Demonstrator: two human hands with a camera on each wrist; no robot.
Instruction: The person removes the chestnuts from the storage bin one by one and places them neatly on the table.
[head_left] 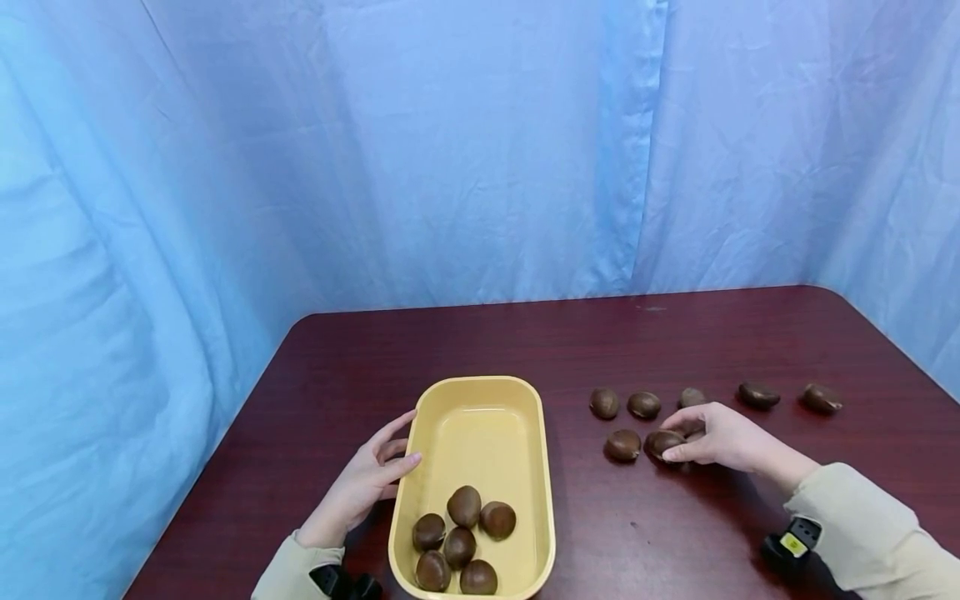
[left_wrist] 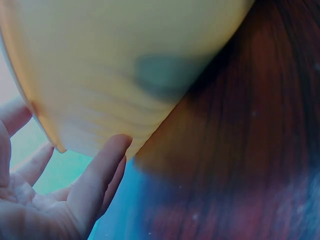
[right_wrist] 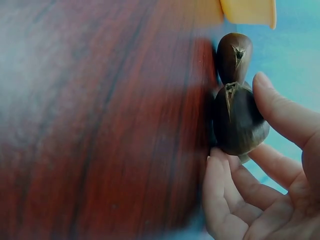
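On the table stands a yellow tray (head_left: pixel 480 408) with several brown chestnuts (head_left: pixel 464 507) gathered at its near end. My left hand (head_left: pixel 367 479) holds the tray's left side, the thumb at the rim and the other fingers along the outer wall. At the right, my right hand (head_left: pixel 716 435) has its thumb and fingers around a dark chestnut (right_wrist: pixel 239 120), low at the tabletop. Just left of it lies another chestnut (head_left: pixel 622 446); in the right wrist view this neighbouring chestnut (right_wrist: pixel 234 57) appears right behind the held one. Part of the held chestnut is hidden by my fingers.
Several more chestnuts (head_left: pixel 643 406) lie in a loose row behind my right hand, reaching to a chestnut (head_left: pixel 820 398) at the far right. The dark red wooden table (head_left: pixel 480 342) has rounded back corners. Blue curtains (head_left: pixel 480 167) hang behind and beside it.
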